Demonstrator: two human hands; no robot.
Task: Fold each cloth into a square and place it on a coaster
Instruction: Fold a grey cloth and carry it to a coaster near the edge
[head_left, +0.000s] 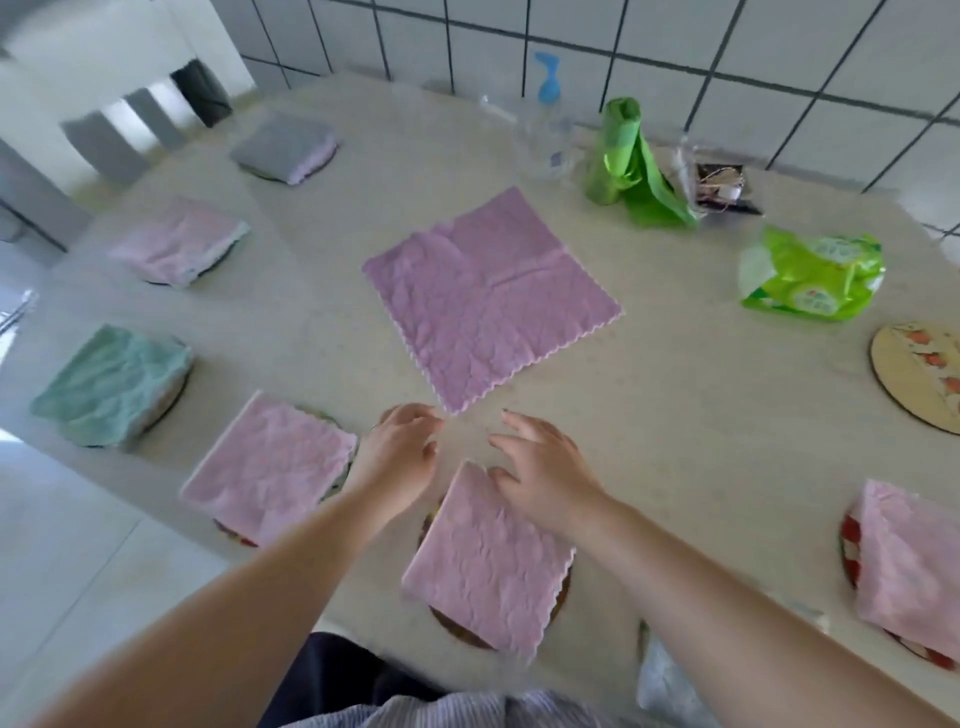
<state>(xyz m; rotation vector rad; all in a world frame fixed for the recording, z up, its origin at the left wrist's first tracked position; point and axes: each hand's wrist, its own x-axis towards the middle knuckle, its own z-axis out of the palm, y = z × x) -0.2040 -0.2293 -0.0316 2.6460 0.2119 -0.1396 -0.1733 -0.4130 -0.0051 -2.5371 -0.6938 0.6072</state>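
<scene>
Cloth (491, 296), the purple one, lies spread flat and unfolded at the middle of the table (675, 415), its near corner pointing at both hands. Just short of that corner, the left hand (402, 449) has loosely curled fingers holding nothing, and the right hand (540, 467) has spread fingers, also empty, touching or just over the far edge of a folded pink cloth (488, 558) on its coaster nearer the person. A bare coaster (919, 379) waits to the right of the purple cloth. The risk, as I judge it: reaching forward, a wrist could drag the folded pink cloth off its coaster, or an uneven pull on the scalloped corner could fold the purple cloth crooked.
</scene>
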